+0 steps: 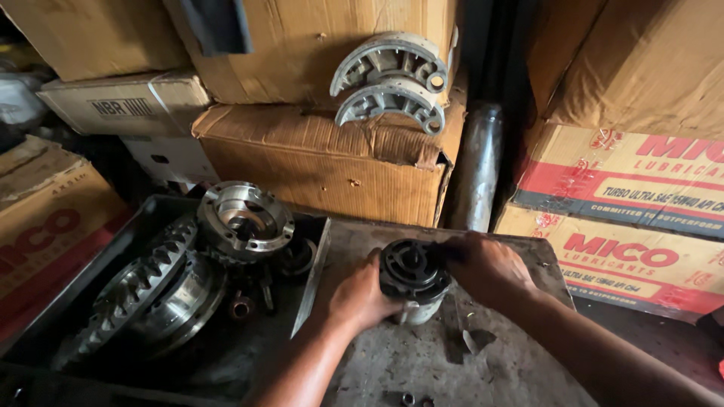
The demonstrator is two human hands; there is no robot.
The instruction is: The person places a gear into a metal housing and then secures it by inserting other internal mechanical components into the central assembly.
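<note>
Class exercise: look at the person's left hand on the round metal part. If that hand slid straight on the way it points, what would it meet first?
The left hand points up and right and already touches the dark round metal part, so that comes first. Beyond it lies the right hand.

A round metal part (413,279) stands upright on the grey tabletop (422,362). Its top is dark and flat, with a hole in the middle and small slots around it. Its lower body is shiny silver. The left hand (354,298) holds its left side. The right hand (483,267) touches its top right edge.
</note>
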